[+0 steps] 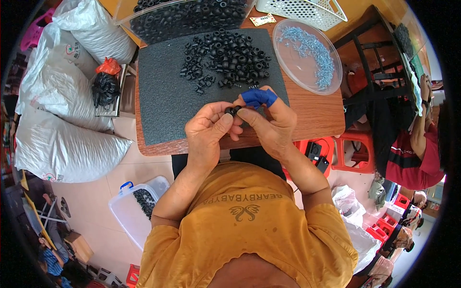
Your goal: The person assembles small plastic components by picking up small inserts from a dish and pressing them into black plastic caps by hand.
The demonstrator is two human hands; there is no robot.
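Note:
Both my hands meet over the near edge of a dark grey mat point(161, 96), fingers closed in a pinch. My left hand point(209, 126) grips a small black plastic part point(233, 111) between thumb and fingers. From the other side my right hand point(271, 122) pinches the same spot; blue tape point(259, 97) wraps one or more of its fingers. Fingertips cover much of the held part, so whether it is one piece or two I cannot tell. Just beyond lies a pile of similar black plastic parts point(235, 57), some showing round holes.
A round clear tray point(286, 72) of tiny bluish metallic pieces sits right of the mat. Behind are a clear bin point(126, 20) of black parts and a white perforated basket point(307, 13). White sacks point(72, 144) and a clear box point(126, 211) stand left; a red stool point(355, 153) right.

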